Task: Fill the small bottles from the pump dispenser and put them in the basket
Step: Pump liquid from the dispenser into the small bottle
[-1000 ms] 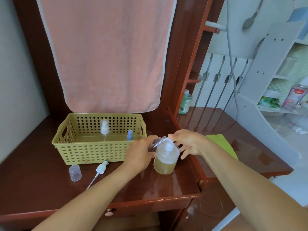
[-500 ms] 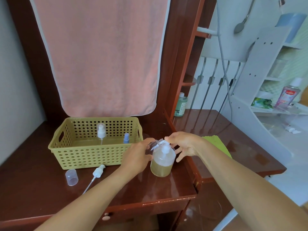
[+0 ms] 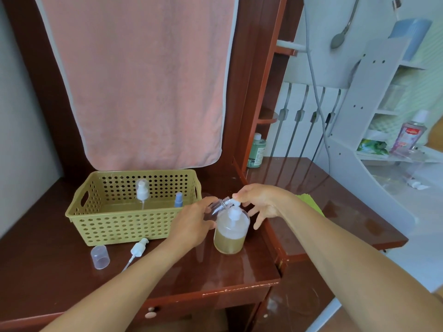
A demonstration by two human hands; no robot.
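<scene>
1. The pump dispenser (image 3: 230, 232) is stood upright on the dark red desk (image 3: 72, 279), just right of the basket (image 3: 124, 224); amber liquid is seen in its lower part only.
2. A small clear bottle (image 3: 217, 207) is held tilted, with its open threaded neck brought against the dispenser's white spout.
3. The left hand (image 3: 191, 224) is closed around the body of that bottle, fingers wrapped over it.
4. The pump head is pressed by the thumb and forefinger of the right hand (image 3: 261, 202); its other fingers (image 3: 257, 221) are spread loosely and are kept apart from the dispenser's side.
5. Two capped small bottles are stood inside the basket: a white-topped one (image 3: 142, 194) and a blue-topped one (image 3: 178, 200).
6. A loose pump top (image 3: 137, 251) and a clear cap (image 3: 100, 257) are laid on the desk in front of the basket.
</scene>
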